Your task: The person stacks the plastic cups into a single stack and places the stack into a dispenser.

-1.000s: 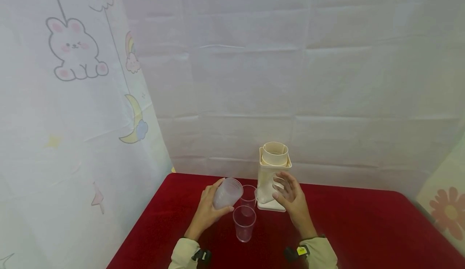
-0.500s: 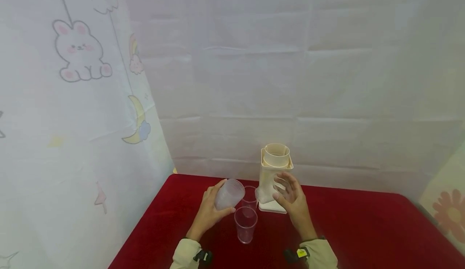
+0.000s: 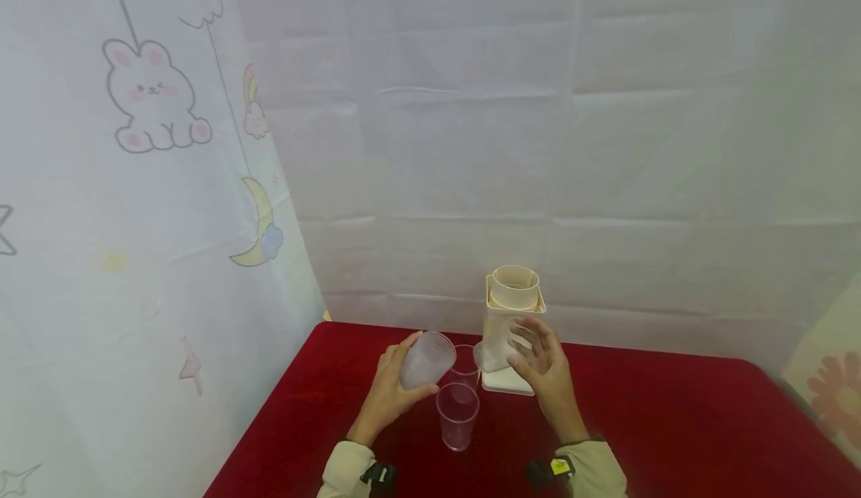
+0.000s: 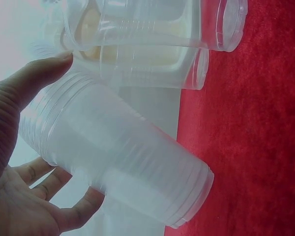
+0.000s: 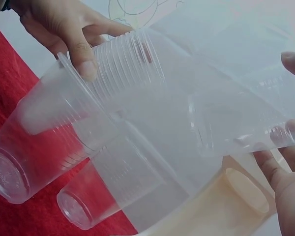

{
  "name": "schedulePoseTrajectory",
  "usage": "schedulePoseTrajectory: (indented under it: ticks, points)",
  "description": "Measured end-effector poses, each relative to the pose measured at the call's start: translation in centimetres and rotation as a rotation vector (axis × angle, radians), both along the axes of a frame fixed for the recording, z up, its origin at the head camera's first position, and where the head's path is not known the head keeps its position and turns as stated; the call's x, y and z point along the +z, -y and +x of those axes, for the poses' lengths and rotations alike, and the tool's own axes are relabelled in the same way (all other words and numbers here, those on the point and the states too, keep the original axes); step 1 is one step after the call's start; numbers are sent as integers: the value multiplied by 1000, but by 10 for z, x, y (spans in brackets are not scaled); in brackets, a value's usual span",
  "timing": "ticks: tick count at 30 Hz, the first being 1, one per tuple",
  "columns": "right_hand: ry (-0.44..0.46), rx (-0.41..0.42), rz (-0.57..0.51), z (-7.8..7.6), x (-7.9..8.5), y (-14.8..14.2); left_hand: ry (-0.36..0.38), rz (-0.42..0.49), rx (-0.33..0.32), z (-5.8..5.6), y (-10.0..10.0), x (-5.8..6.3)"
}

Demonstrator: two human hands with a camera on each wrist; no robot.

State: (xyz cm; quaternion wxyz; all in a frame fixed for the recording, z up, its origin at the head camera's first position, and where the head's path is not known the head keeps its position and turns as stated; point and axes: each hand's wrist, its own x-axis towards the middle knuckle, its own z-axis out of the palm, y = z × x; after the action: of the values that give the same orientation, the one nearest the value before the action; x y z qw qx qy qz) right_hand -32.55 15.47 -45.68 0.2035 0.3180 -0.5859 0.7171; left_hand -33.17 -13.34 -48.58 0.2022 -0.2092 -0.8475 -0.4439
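Observation:
My left hand (image 3: 389,397) grips a tilted stack of clear plastic cups (image 4: 113,147), its thumb on one side near the rims and its fingers on the other. A single clear plastic cup (image 5: 246,118) lies sideways in my right hand (image 3: 548,371), held between thumb and fingers; it is faint in the head view. Between the hands, a near cup (image 3: 458,419) stands upright on the table. Close behind it stands a far cup (image 5: 108,182), partly hidden by the near one in the head view.
A cream-coloured cup dispenser (image 3: 515,300) with a round tube on top stands behind the right hand. The red cloth-covered table (image 3: 659,416) reaches back to a pale wall sheet (image 3: 430,184). A printed sheet (image 3: 148,274) hangs at the left.
Both hands keep their holds, and the standing cups stay where they are. The head view has shifted slightly, so the scene sits a little further right and lower.

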Motion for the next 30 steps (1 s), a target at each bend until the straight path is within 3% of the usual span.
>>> schedulePoseTrajectory:
  ticks: [8, 16, 30]
  points:
    - [3, -20, 5, 0, 3, 1, 9, -1, 5, 1, 1, -1]
    - [-26, 10, -50, -4, 10, 5, 25, 13, -5, 2, -1, 2]
    - [-38, 17, 3, -6, 22, 16, 51, 20, -14, 3, 0, 1]
